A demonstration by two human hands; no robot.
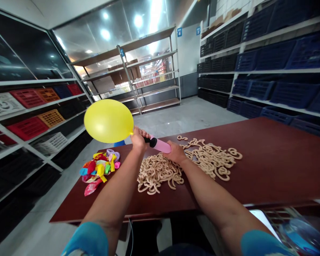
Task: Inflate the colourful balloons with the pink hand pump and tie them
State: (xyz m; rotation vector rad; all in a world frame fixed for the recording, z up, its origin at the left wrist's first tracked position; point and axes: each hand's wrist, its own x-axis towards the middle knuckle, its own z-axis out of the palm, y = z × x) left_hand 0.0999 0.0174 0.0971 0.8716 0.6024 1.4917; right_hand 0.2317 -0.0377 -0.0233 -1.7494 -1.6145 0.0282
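A yellow balloon (pixel 108 121), blown up round, sits on the nozzle of a pink hand pump (pixel 160 145) above the far left of a dark red table (pixel 269 167). My left hand (pixel 139 138) is closed around the balloon's neck where it meets the pump's black tip. My right hand (pixel 176 152) grips the pink pump body from behind. Both forearms reach out over the table.
A heap of flat coloured balloons (pixel 99 169) lies on the table's left. A wide pile of beige curly pieces (pixel 192 161) lies under my hands. Shelves with red, orange and white crates (pixel 29 113) stand left, blue crates (pixel 277 71) right, empty racks (pixel 146 78) ahead.
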